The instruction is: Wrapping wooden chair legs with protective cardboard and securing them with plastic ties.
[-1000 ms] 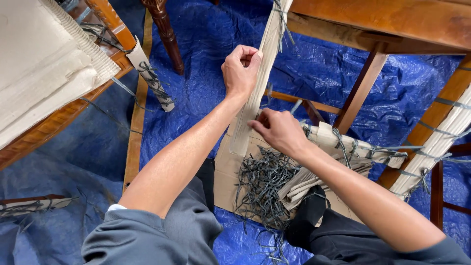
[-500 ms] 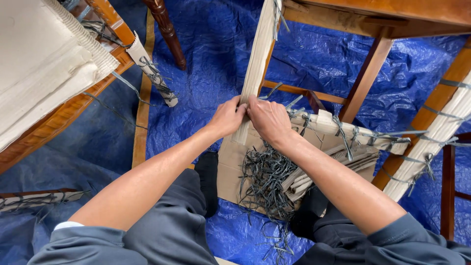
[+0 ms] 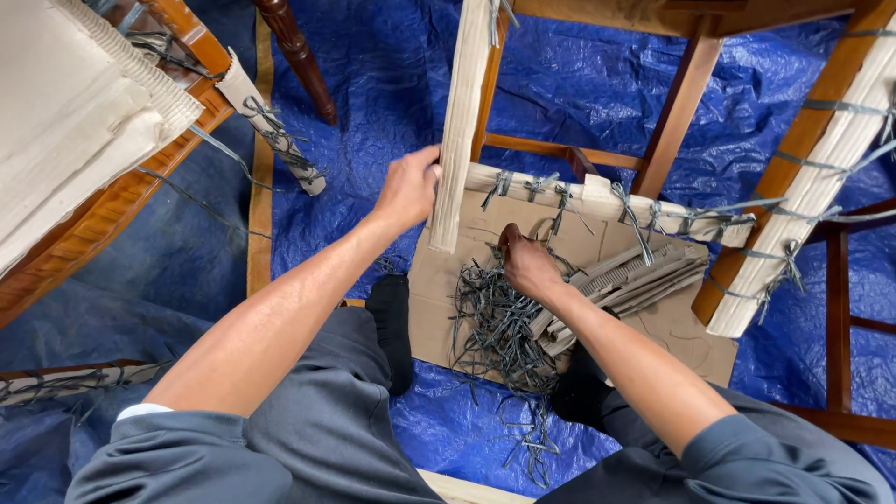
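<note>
Wrapping step: left hand grips cardboard on the chair leg — right hand pinches ties from the pile; tying likely needs both hands.

Grey sleeves (pushed up), grey trousers, black socks

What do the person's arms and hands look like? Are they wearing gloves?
No gloves: the left hand and right hand are bare. Both forearms are bare too, with grey sleeves pushed up near the elbows. A thin white cuff peeks out under the left sleeve.
</note>
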